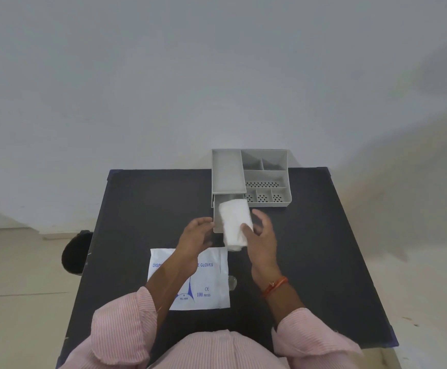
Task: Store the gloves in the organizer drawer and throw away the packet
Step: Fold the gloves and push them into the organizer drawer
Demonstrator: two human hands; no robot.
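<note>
right hand (263, 235) grips white glove stack (235, 222) over open drawer (217, 217) of grey organizer (251, 177) | left hand (194, 235) at drawer's left edge, fingers spread | packet (206, 286) flat on black table (323, 249)

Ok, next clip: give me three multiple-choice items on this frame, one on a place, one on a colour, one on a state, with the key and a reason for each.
1. Where does the packet lie?
A. on the table, near the person
B. inside the drawer
C. on the floor

2. What colour is the organizer?
A. red
B. grey
C. black

3. How is the drawer standing?
A. pushed shut
B. taken out and set on the floor
C. pulled open

Key:
1 A: it lies flat on the table, under the left forearm.
2 B: its walls and compartments are plain grey.
3 C: it sticks out toward the person, with the gloves over it, the right hand touching them and the left hand at the drawer's front corner.
</note>
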